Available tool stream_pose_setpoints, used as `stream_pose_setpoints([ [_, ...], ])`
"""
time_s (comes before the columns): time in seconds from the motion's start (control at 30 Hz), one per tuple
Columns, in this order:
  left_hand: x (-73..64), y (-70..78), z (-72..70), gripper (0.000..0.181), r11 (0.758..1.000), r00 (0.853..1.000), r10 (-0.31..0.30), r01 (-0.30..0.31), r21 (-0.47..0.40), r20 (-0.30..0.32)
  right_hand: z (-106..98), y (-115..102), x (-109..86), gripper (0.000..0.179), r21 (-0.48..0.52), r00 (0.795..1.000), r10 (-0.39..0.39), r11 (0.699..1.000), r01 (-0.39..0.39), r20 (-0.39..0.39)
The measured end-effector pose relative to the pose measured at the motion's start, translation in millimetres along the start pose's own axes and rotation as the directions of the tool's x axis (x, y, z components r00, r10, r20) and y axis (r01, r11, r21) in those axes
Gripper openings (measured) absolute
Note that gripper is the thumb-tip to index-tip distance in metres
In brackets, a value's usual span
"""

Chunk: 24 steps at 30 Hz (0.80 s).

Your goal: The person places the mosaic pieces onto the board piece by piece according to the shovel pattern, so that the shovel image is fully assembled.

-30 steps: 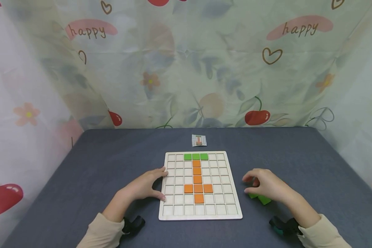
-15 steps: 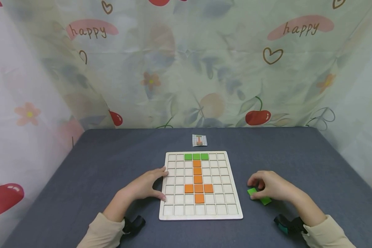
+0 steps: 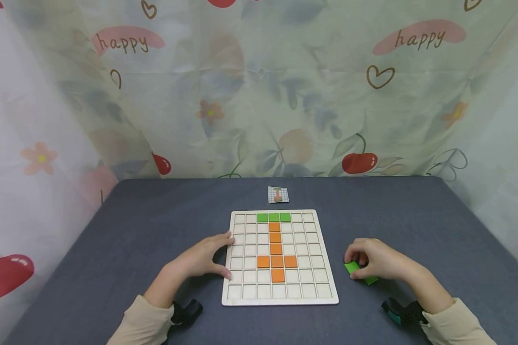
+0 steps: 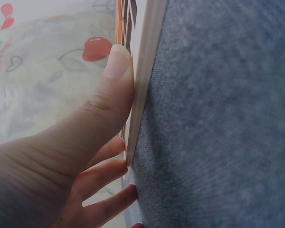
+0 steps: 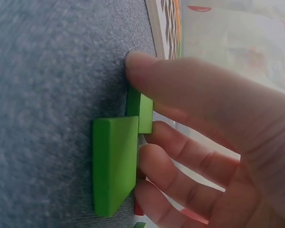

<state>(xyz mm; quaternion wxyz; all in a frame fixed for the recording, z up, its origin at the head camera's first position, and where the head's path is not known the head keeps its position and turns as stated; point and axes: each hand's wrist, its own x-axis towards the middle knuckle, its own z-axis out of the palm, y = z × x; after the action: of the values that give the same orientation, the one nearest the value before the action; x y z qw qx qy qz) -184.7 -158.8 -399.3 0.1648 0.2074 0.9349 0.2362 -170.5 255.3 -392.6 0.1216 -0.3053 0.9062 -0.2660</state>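
Observation:
A white square grid board [image 3: 246,291] lies on the dark table. Three green tiles [image 3: 274,217] sit in its far row, and several orange tiles [image 3: 276,261] run down from them with a short crossbar. My left hand [image 3: 194,258] touches the board's left edge with spread fingers, its thumb [image 4: 118,66] against the rim. Right of the board, my right hand [image 3: 377,258] pinches a green tile [image 5: 146,114] between thumb and index finger at table level. Another green tile [image 5: 116,166] lies close beside it, partly under the hand in the head view.
A small printed card [image 3: 278,195] with a grid pattern lies beyond the board. A flowered curtain [image 3: 259,96] hangs behind the table. Below the right fingers, a red piece [image 5: 138,206] shows in the right wrist view.
My right hand has shifted slightly right and down, its thumb and index finger coming around a green tile. The left hand and board have stayed put.

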Motion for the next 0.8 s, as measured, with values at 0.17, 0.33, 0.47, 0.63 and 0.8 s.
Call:
stream_pose_setpoints([
  [0.17,0.0,0.2,-0.2,0.088,1.0,1.0,0.002,-0.002,0.004,-0.002,0,-1,-0.3,0.018,-0.001,1.0,-0.01,1.0,0.01,0.001],
  [0.33,-0.5,0.5,0.1,0.087,1.0,1.0,-0.007,0.007,0.009,0.002,0,-4,-0.7,0.018,-0.005,1.0,-0.005,1.0,0.005,-0.001],
  [0.47,0.0,1.5,0.1,0.087,1.0,1.0,-0.01,0.01,0.002,0.004,0,-6,-1.1,0.018,-0.027,0.999,-0.017,0.999,0.016,-0.031],
  [0.63,-0.1,1.6,-0.2,0.087,1.0,1.0,-0.005,0.005,-0.001,-0.003,0,-10,-1.2,0.018,-0.043,0.998,-0.006,0.999,0.003,-0.07],
  [0.8,-0.6,1.7,-0.1,0.087,1.0,1.0,-0.007,0.007,-0.004,-0.005,1,-16,0.0,0.017,-0.058,0.993,-0.03,0.998,0.023,-0.113],
])
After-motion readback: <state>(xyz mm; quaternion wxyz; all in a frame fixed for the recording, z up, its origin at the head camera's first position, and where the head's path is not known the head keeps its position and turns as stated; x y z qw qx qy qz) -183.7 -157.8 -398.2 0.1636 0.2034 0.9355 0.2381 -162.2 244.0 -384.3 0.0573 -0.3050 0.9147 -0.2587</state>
